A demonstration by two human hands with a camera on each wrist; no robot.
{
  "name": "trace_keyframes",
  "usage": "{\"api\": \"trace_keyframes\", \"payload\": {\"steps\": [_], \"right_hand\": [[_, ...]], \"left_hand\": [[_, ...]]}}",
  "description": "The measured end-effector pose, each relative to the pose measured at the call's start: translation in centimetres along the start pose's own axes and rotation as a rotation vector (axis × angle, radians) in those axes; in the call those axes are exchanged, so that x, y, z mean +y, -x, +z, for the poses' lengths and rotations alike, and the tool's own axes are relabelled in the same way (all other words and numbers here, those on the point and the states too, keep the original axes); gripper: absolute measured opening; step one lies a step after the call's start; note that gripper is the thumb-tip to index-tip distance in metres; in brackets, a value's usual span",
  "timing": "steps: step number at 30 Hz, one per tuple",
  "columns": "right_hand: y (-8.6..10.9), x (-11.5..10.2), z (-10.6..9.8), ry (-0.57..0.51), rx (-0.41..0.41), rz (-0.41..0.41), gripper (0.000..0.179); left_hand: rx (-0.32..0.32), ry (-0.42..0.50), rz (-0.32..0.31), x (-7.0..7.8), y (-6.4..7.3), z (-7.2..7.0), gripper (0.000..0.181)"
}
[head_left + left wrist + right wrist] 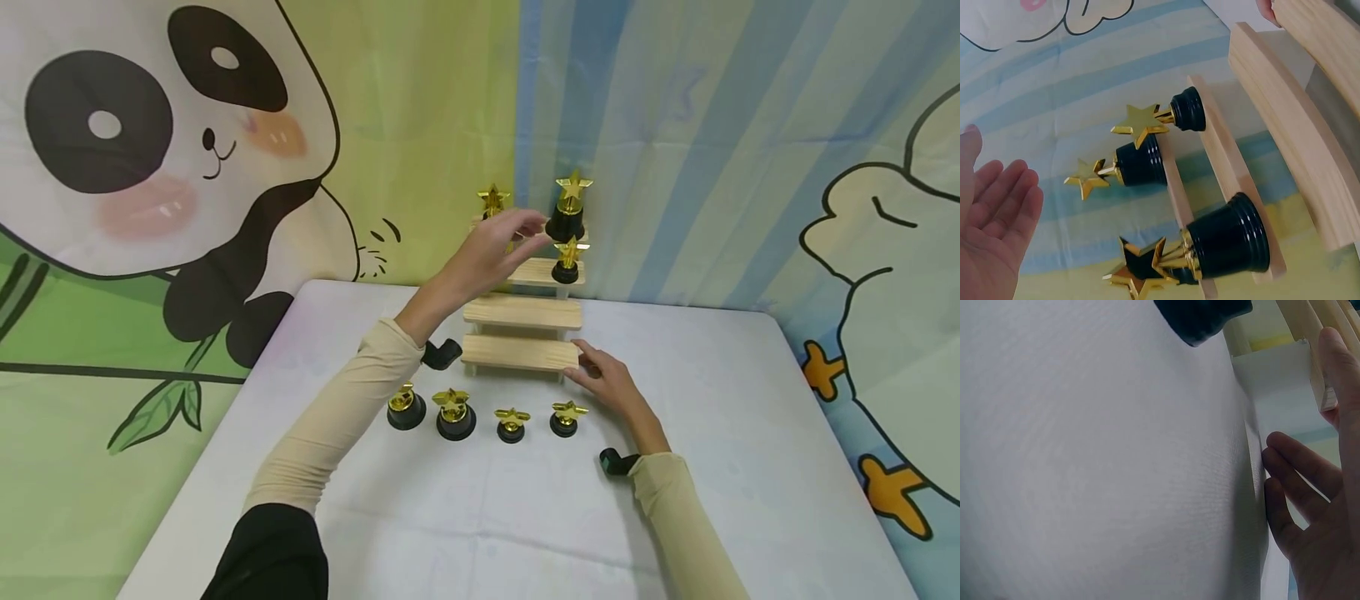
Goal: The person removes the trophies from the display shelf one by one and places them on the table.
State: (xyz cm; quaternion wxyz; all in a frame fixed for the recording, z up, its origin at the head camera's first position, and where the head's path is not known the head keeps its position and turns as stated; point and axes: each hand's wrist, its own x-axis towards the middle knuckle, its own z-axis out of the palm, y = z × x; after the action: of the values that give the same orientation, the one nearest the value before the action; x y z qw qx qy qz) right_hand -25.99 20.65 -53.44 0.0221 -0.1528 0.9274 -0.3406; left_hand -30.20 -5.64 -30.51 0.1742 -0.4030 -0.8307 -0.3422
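Note:
A tiered wooden display stand [521, 312] holds gold star trophies on its upper steps. My left hand [495, 250] is raised before these steps, its fingers apart from the trophies in the left wrist view and holding nothing. On the top step are a right trophy [1141, 162] and a left trophy [492, 201]. One step lower stand a small trophy [1189, 109] and a bigger black-based trophy [1229, 240], which my left hand mostly hides in the head view. My right hand [606, 379] pinches the right end of the bottom step between thumb and index finger.
In front of the stand, a row of trophies stands on the white-covered table [480, 517]: two bigger ones, including a left one [406, 408], and two small ones, including a right one [565, 419]. A printed cloth backdrop [420, 100] hangs behind.

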Motion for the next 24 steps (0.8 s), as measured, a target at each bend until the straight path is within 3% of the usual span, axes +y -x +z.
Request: {"api": "trace_keyframes", "payload": {"steps": [8,12,17,24], "right_hand": [[-0.1,0.0,-0.1,-0.001,0.001,0.012,0.070],[-0.1,0.0,0.0,0.006,-0.003,0.006,0.070],[0.0,-0.1,0.0,0.004,-0.011,0.029,0.071],[0.0,0.0,0.0,-0.003,-0.002,0.037,0.069]], "left_hand": [[-0.078,0.024,-0.086,-0.5,-2.6,3.0,0.033],[-0.116,-0.020,-0.116,-0.8,-3.3,4.7,0.033],[-0.104,-0.079,-0.145,-1.1,-3.9,5.9,0.035],[-0.116,-0.090,-0.210,-1.9,-4.6,7.1,0.036]]}}
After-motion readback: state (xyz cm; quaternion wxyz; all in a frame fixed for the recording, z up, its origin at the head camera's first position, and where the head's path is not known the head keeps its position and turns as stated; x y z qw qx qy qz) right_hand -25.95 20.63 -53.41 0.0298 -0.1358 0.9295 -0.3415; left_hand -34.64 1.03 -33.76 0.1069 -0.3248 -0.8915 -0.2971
